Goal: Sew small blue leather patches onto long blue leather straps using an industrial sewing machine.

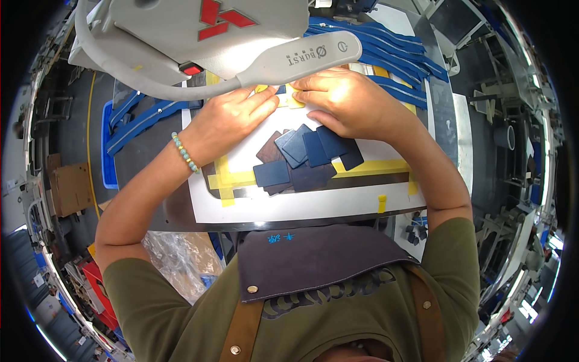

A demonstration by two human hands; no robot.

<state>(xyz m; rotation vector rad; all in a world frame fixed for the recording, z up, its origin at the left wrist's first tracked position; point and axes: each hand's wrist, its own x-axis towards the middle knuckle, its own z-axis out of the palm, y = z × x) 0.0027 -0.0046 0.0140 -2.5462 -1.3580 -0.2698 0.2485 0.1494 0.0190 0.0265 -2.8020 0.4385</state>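
At the top of the white sheet (223, 208), my left hand (232, 120), in a bead bracelet, has its fingers bent and pressed together on something I cannot make out, partly hidden by the grey lamp arm (265, 69). My right hand (341, 102) rests its fingertips on a small yellow piece (294, 98), thumb apart from the fingers. Between them shows a small blue piece (279, 90). Just below my hands lies an overlapping pile of several square pieces, dark blue (329, 142) and brown (310, 180), near yellow tape strips (371, 167) stuck around the work area.
A grey machine housing (157, 36) hangs over the far left of the table. Blue zipper strips lie at the back right (386, 45) and in a blue tray (109, 169) at left. A cardboard box (69, 190) stands on the floor. A crumpled plastic bag (178, 256) is below the table edge.
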